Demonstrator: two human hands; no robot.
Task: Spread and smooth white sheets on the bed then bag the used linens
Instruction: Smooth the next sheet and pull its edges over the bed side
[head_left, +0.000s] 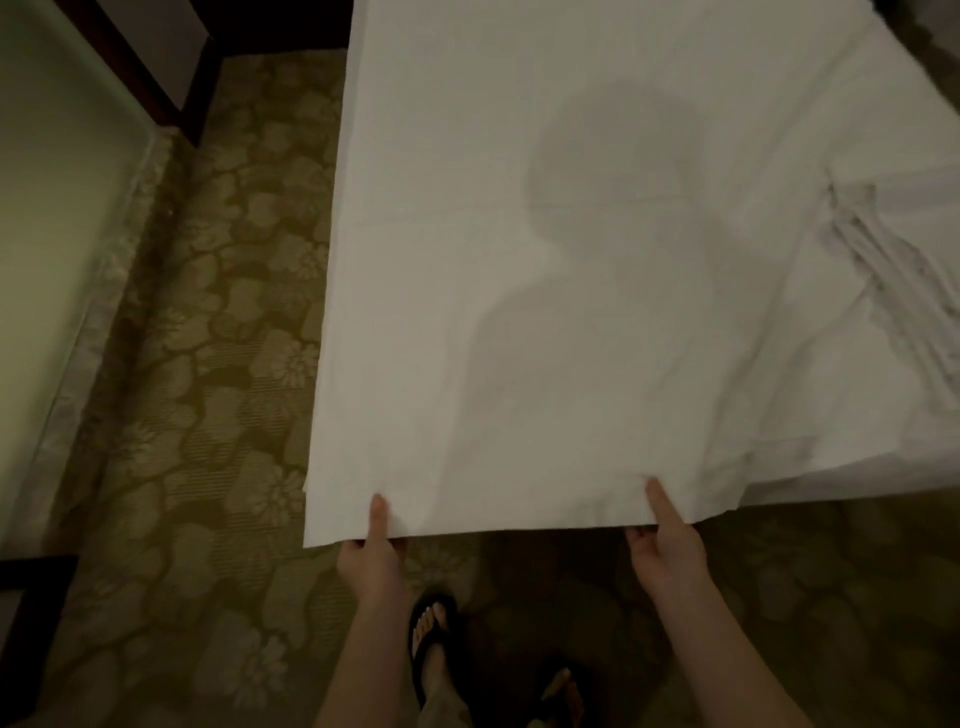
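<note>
A white sheet (545, 260) lies stretched over the bed and hangs past its near edge. My left hand (375, 545) pinches the sheet's near hem at its left corner, thumb on top and fingers underneath. My right hand (667, 540) pinches the same hem further right in the same way. The sheet is mostly flat, with my shadow across its middle. A bunched, pleated fold of white linen (893, 291) lies on the bed at the right.
Patterned green carpet (218, 364) covers the aisle left of the bed. A second bed (57, 218) with a dark wooden frame stands at far left. My feet in black sandals (431, 639) stand on the carpet just below the hem.
</note>
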